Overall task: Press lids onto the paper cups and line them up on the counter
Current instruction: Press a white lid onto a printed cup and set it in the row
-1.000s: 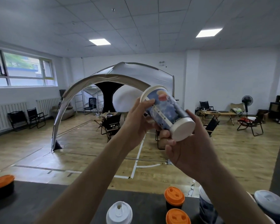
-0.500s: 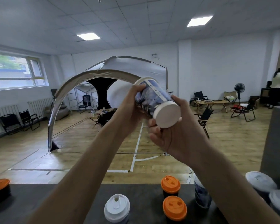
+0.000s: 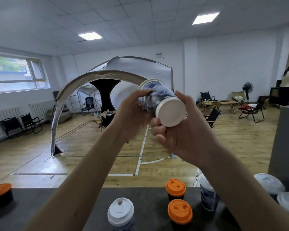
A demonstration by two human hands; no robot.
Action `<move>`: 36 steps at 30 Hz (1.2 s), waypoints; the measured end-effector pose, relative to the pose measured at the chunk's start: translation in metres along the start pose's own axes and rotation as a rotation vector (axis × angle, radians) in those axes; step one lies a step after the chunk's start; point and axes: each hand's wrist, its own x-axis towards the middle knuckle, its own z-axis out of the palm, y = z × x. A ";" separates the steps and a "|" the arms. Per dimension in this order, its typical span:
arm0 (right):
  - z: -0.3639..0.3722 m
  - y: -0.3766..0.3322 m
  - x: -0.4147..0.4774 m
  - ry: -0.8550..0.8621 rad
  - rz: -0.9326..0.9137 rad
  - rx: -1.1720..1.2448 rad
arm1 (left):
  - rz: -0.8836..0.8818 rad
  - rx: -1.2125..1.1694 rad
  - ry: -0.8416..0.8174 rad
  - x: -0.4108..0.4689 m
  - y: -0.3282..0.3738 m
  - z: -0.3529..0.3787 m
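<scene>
Blue-printed paper cup (image 3: 157, 97), tipped on its side with its white base turned toward the camera, is held in the air above a dark counter (image 3: 148, 207) by a person using both bare hands. The left hand (image 3: 132, 114) wraps its fingers round the cup's wall toward the rim end, while the right hand (image 3: 187, 132) grasps it from below near the base, fingers curled under and thumb up along the side. The far end shows a white edge, possibly a lid, though the angle does not settle it.

On the counter below, a white-lidded cup (image 3: 120, 212) stands near the front. Just to its right are two orange-lidded cups, one (image 3: 180, 211) in front of the other (image 3: 175, 189). A blue-printed cup with a white lid (image 3: 207, 197) stands partly behind the right forearm. Two white lids (image 3: 270, 182) show at the far right edge, and another orange-lidded cup (image 3: 0, 191) sits at the far left. Beyond the counter, a grey dome tent (image 3: 140, 69) and folding chairs (image 3: 32, 120) fill a wood-floored hall.
</scene>
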 end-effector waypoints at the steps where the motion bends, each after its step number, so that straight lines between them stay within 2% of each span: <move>1: -0.001 0.000 0.000 -0.025 0.013 0.054 | 0.011 -0.016 -0.016 -0.001 -0.003 -0.002; 5: -0.007 0.007 0.001 -0.048 0.020 0.044 | 0.046 0.010 0.021 -0.003 -0.006 -0.001; 9: -0.014 0.011 0.004 0.048 -0.029 -0.002 | 0.131 0.050 0.116 -0.001 -0.009 -0.006; 13: -0.020 0.017 0.006 0.036 0.012 0.082 | 0.203 0.055 0.077 -0.006 -0.011 -0.010; 15: -0.024 0.022 0.006 0.044 0.020 0.051 | 0.201 0.093 0.117 -0.009 -0.014 -0.011; 17: -0.030 0.027 0.006 0.141 -0.050 -0.120 | 0.170 0.130 0.171 -0.015 -0.018 -0.009; 21: -0.053 0.041 0.003 0.577 -0.434 -0.873 | 0.037 0.084 0.269 -0.028 -0.055 -0.017; 23: -0.067 0.050 0.005 0.675 -0.617 -1.137 | -0.084 -0.006 0.269 -0.035 -0.088 -0.018; 26: -0.080 0.060 0.011 0.734 -0.761 -1.374 | -0.257 -0.285 0.249 -0.052 -0.138 -0.012; 29: -0.091 0.067 0.013 0.743 -0.810 -1.483 | -0.299 -0.630 0.249 -0.064 -0.177 -0.009; 31: -0.098 0.067 0.013 0.692 -0.715 -1.518 | -0.275 -0.772 0.253 -0.068 -0.192 -0.005; 33: -0.102 0.060 0.012 0.653 -0.610 -1.579 | -0.276 -0.801 0.282 -0.067 -0.200 0.003; 36: -0.100 0.055 0.007 0.628 -0.589 -1.627 | -0.312 -0.798 0.377 -0.065 -0.208 0.008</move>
